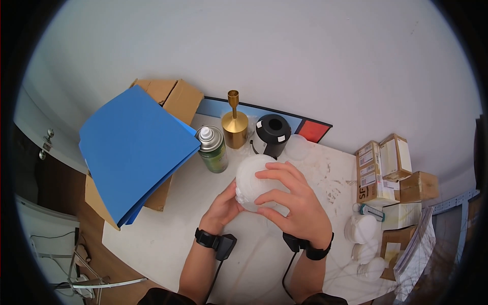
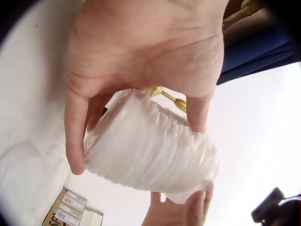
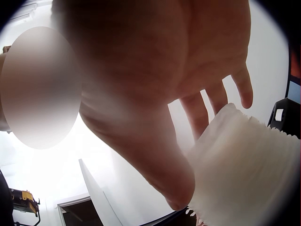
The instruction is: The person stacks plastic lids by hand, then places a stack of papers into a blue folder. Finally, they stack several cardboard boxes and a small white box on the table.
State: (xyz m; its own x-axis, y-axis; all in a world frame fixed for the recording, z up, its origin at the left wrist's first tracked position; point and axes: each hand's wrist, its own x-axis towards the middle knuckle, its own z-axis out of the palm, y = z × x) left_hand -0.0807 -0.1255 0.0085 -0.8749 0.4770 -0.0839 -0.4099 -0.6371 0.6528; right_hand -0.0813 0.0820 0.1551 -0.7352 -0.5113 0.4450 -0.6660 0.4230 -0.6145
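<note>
A white, ribbed round bundle (image 1: 252, 178) of thin translucent layers is held above the table by both hands. My left hand (image 1: 223, 207) grips it from the left and below; in the left wrist view its thumb and fingers span the ruffled side of the bundle (image 2: 146, 146). My right hand (image 1: 297, 203) curls over the right side and top, fingers spread. In the left wrist view, right-hand fingertips (image 2: 200, 202) pinch the lower right end, where a thin layer bulges out. The right wrist view shows the thumb against the bundle's near end (image 3: 244, 169).
Behind the hands stand a green spray can (image 1: 215, 155), a gold candlestick (image 1: 235, 127) and a black cylinder (image 1: 273, 131). A translucent disc (image 1: 298, 147) lies beside them. Blue folders (image 1: 134, 152) lean on a carton at left. Boxes (image 1: 384, 162) and white bundles (image 1: 362, 229) line the right.
</note>
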